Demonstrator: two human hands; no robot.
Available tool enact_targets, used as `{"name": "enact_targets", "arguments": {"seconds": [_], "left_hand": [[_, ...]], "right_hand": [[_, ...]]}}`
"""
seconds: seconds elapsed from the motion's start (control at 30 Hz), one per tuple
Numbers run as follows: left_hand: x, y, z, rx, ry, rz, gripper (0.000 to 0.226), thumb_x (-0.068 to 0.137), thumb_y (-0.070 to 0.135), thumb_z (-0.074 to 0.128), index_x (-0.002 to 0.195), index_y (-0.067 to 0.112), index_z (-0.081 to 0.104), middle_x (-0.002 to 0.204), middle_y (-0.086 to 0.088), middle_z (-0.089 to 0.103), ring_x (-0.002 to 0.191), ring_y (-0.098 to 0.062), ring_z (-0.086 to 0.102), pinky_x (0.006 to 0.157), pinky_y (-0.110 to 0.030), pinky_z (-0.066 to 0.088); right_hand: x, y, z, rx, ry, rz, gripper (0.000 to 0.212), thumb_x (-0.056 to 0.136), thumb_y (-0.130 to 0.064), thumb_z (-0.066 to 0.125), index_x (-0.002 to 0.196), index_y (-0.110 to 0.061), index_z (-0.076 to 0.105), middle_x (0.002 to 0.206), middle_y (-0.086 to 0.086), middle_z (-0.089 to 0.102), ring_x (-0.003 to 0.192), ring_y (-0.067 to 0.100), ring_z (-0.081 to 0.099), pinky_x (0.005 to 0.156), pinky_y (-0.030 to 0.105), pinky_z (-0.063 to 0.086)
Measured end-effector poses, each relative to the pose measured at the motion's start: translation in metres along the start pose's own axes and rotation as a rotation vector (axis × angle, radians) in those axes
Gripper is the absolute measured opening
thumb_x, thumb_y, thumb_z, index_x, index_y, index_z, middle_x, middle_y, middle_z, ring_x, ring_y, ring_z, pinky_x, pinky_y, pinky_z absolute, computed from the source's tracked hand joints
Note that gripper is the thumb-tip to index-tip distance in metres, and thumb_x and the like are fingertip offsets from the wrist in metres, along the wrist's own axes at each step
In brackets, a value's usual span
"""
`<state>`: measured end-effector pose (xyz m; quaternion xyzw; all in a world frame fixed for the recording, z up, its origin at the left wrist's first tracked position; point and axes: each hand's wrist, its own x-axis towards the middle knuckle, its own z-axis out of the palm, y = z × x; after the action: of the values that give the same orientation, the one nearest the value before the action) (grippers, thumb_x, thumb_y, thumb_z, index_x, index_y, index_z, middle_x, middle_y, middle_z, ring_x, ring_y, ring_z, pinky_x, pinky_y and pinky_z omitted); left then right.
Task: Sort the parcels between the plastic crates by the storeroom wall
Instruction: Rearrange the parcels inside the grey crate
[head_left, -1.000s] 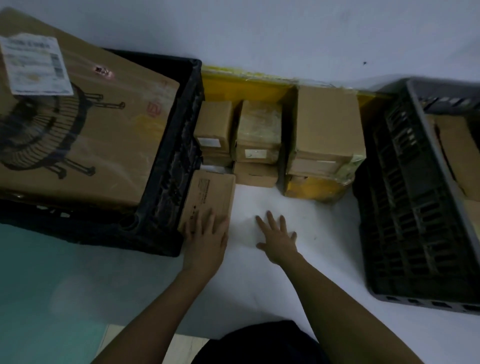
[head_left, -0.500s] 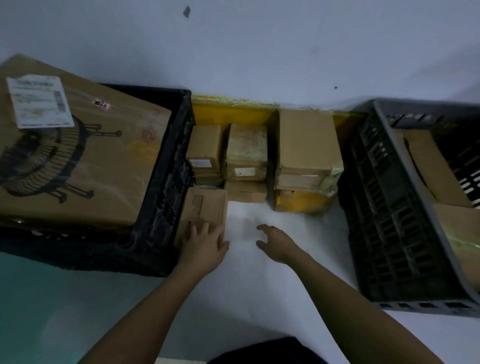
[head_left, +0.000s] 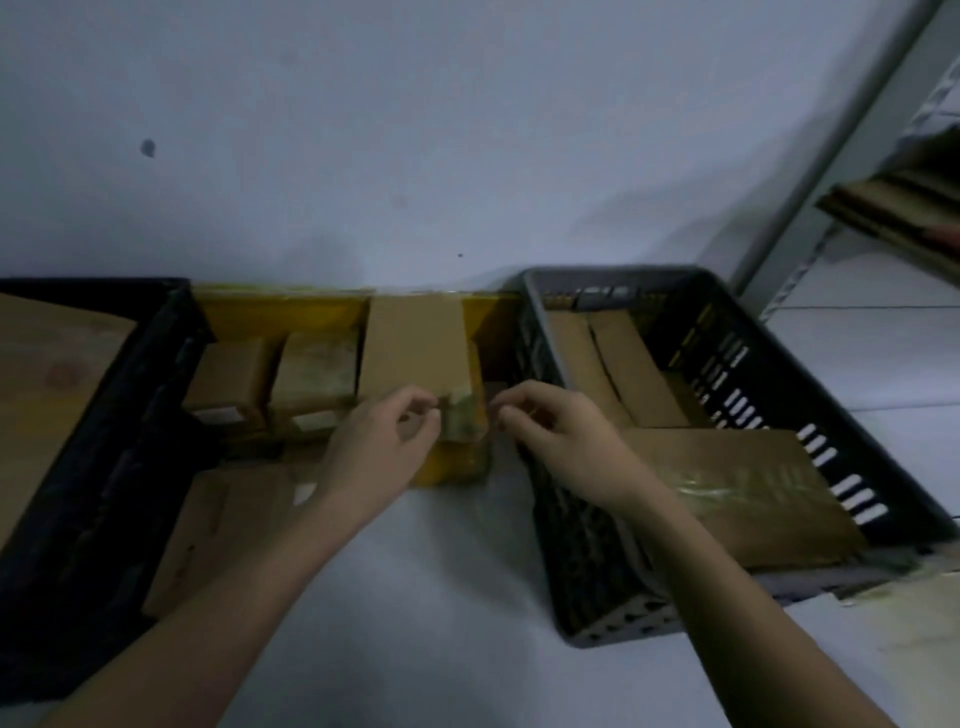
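Parcels are mostly bunched on the floor between the two crates, pushed up against the white wall (head_left: 467, 130). Your left hand (head_left: 384, 447) and right hand (head_left: 556, 431) are both at the near end of the tall cardboard box (head_left: 415, 348), which sits on top of a yellow parcel (head_left: 452, 467). Fingers on both hands are curled in, pinching at the taped corner of that box from either side, so it looks like a grip on the box, though the frame's a bit blurry there. Left of it you've got two smaller boxes (head_left: 317, 369) side by side, and a flat box (head_left: 223, 525) lying just beside the black crate (head_left: 114, 441). That black crate has a big carton (head_left: 47, 364) resting in it. Your right forearm crosses over the near wall of the grey crate (head_left: 597, 597), which holds a few flat cardboard parcels (head_left: 743, 483). Metal shelving (head_left: 852, 156) stands off to the far right.
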<state>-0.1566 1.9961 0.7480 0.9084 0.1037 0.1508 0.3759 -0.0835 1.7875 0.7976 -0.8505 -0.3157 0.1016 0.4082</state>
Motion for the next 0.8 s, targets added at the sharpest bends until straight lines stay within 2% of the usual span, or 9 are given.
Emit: {"name": "enact_targets", "arguments": {"seconds": [0.07,0.17,0.3,0.37,0.43,0.57,0.63,0.7,0.8], "left_hand": [[0.005,0.038,0.025,-0.054,-0.013,0.088,0.007,0.095,0.039,0.056,0.099,0.045,0.058,0.093,0.023,0.062,0.088,0.001,0.059,0.07,-0.024,0.051],[0.004,0.09,0.064,-0.141,-0.022,0.221,0.012,0.095,0.027,0.058,0.099,0.038,0.062,0.093,0.022,0.06,0.086,0.002,0.058,0.067,-0.013,0.046],[0.001,0.138,0.118,-0.118,-0.088,0.303,0.011,0.097,0.027,0.056,0.105,0.029,0.062,0.099,0.019,0.055,0.09,-0.001,0.056,0.074,-0.025,0.05],[0.004,0.157,0.145,-0.024,-0.139,0.31,0.016,0.097,0.031,0.054,0.111,0.029,0.059,0.109,0.015,0.053,0.101,-0.004,0.052,0.081,-0.028,0.049],[0.01,0.17,0.169,0.109,-0.218,0.298,0.026,0.096,0.038,0.054,0.121,0.03,0.054,0.121,0.012,0.048,0.112,-0.009,0.045,0.086,-0.029,0.046],[0.03,0.177,0.203,0.26,-0.357,0.158,0.049,0.092,0.052,0.055,0.135,0.03,0.046,0.135,0.005,0.039,0.126,-0.018,0.036,0.096,-0.036,0.044],[0.041,0.172,0.212,0.234,-0.432,0.038,0.061,0.089,0.056,0.058,0.14,0.027,0.042,0.139,0.0,0.038,0.13,-0.024,0.036,0.1,-0.035,0.039],[0.05,0.167,0.217,0.231,-0.507,-0.045,0.071,0.085,0.059,0.063,0.143,0.024,0.042,0.136,-0.005,0.041,0.131,-0.029,0.035,0.1,-0.035,0.034],[0.06,0.163,0.216,0.289,-0.463,-0.047,0.063,0.08,0.054,0.071,0.132,0.02,0.058,0.112,-0.001,0.044,0.119,-0.026,0.043,0.092,-0.031,0.037]], "right_hand": [[-0.017,0.025,-0.046,-0.001,0.098,0.036,0.013,0.098,-0.035,0.056,0.104,-0.033,0.069,0.089,-0.018,0.068,0.083,-0.002,0.062,0.067,0.012,0.045],[-0.043,0.075,-0.105,-0.091,0.249,0.129,0.014,0.098,-0.031,0.057,0.105,-0.028,0.069,0.096,-0.015,0.066,0.088,-0.001,0.06,0.072,0.019,0.046],[-0.072,0.145,-0.165,-0.258,0.37,0.325,0.023,0.097,-0.03,0.058,0.119,-0.023,0.063,0.111,-0.002,0.063,0.094,0.011,0.059,0.074,0.025,0.048],[-0.082,0.173,-0.184,-0.278,0.342,0.465,0.034,0.096,-0.032,0.058,0.127,-0.018,0.058,0.121,0.011,0.059,0.101,0.027,0.06,0.084,0.041,0.053],[-0.091,0.193,-0.195,-0.332,0.291,0.583,0.046,0.095,-0.038,0.056,0.136,-0.016,0.049,0.131,0.018,0.052,0.109,0.038,0.056,0.093,0.049,0.05],[-0.1,0.213,-0.195,-0.18,0.176,0.745,0.069,0.095,-0.045,0.053,0.151,-0.013,0.027,0.137,0.022,0.05,0.113,0.039,0.057,0.091,0.041,0.049],[-0.102,0.217,-0.192,-0.097,0.109,0.795,0.079,0.095,-0.044,0.055,0.156,-0.014,0.014,0.145,0.021,0.046,0.125,0.039,0.051,0.096,0.039,0.044],[-0.104,0.217,-0.193,-0.052,0.089,0.799,0.083,0.094,-0.039,0.057,0.158,-0.018,0.007,0.151,0.018,0.041,0.13,0.038,0.048,0.101,0.042,0.043],[-0.105,0.209,-0.199,-0.065,0.147,0.722,0.069,0.096,-0.03,0.053,0.155,-0.022,0.019,0.142,0.015,0.05,0.113,0.032,0.056,0.092,0.04,0.048]]}}
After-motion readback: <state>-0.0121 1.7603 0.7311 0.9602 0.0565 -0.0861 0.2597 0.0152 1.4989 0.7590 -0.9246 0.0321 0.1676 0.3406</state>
